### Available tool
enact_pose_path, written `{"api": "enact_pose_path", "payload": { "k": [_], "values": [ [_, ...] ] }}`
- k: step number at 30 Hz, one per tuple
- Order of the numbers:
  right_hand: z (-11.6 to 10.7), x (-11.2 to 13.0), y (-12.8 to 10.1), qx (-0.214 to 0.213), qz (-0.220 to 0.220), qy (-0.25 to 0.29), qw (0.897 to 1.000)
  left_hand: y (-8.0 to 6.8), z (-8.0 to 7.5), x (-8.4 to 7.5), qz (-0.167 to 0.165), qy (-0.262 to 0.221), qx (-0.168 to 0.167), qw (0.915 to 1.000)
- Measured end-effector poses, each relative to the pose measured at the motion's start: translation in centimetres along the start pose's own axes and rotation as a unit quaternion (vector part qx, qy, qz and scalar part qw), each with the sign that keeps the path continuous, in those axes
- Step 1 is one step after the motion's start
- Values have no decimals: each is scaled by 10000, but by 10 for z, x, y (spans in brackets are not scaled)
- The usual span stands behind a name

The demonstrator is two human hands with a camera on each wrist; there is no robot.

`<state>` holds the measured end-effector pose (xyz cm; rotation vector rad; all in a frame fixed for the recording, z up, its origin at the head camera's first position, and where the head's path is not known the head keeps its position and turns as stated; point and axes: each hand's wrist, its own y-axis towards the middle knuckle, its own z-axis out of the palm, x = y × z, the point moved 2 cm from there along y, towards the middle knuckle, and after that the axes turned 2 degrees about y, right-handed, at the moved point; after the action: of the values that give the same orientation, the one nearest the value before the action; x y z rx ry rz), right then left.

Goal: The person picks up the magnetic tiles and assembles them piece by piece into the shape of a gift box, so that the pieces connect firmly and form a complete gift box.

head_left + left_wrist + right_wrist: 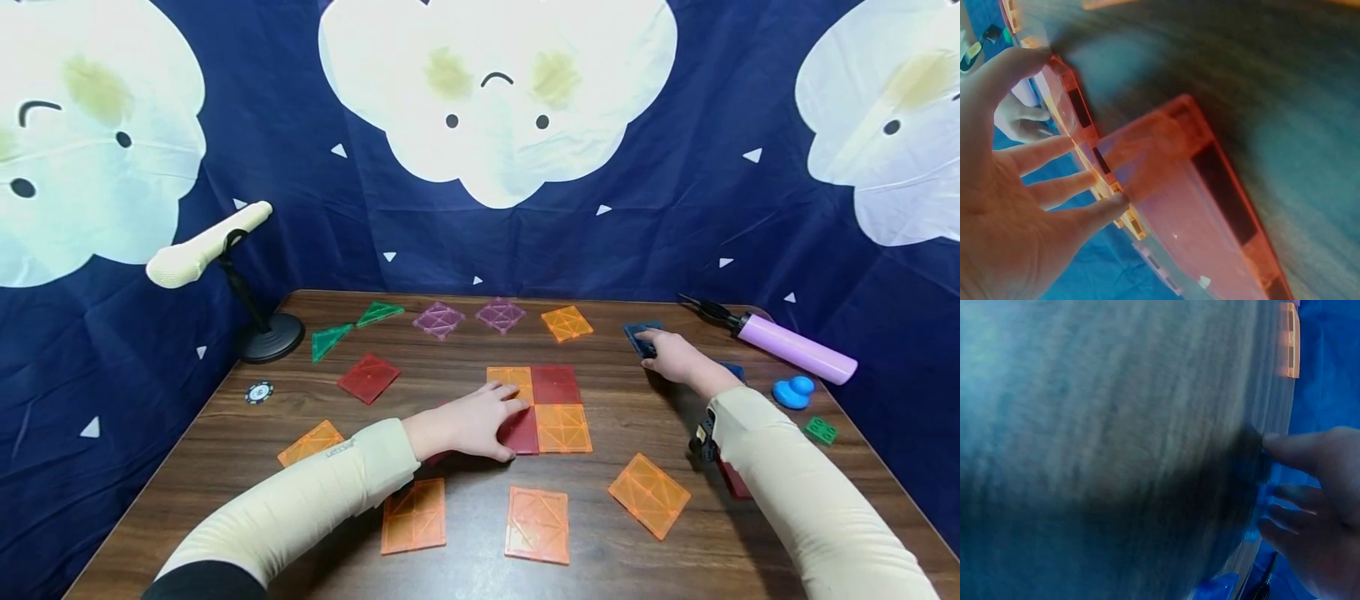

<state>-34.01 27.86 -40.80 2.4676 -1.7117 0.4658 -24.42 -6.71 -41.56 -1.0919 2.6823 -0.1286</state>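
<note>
Translucent orange and red tiles [537,407] with diagonal ribbing form a checkered square on the dark brown wood-grain tabletop [465,533]; a blue tile [640,335], purple tiles [438,319] and green triangles [330,338] lie farther back.

Left hand [468,422] flat, fingers straight, on the brown wooden table [225,467], right hand [673,357] stretched far across it, fingers pressing down

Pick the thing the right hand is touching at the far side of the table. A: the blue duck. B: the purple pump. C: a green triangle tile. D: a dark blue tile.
D: in the head view the right hand has its fingers on a dark blue tile, apart from the purple pump and the blue duck.
</note>
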Motion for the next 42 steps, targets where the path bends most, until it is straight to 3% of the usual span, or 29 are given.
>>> {"api": "enact_pose_path", "payload": {
  "k": [7, 17, 27, 42],
  "values": [
    [3, 10, -8, -278, -458, -291, 9981, 2, -2, 2, 163, 28, -151, 9997],
    [11, 20, -21, -32, -824, 237, 9963, 3, -1, 2, 190, 22, -136, 9997],
    [19, 52, -38, -63, -1547, 73, 9879, 2, -2, 2, 103, 57, -144, 9998],
    [30, 71, -42, 106, -1583, 224, 9871, 3, 0, 3, 160, 69, -189, 9997]
  ]
}}
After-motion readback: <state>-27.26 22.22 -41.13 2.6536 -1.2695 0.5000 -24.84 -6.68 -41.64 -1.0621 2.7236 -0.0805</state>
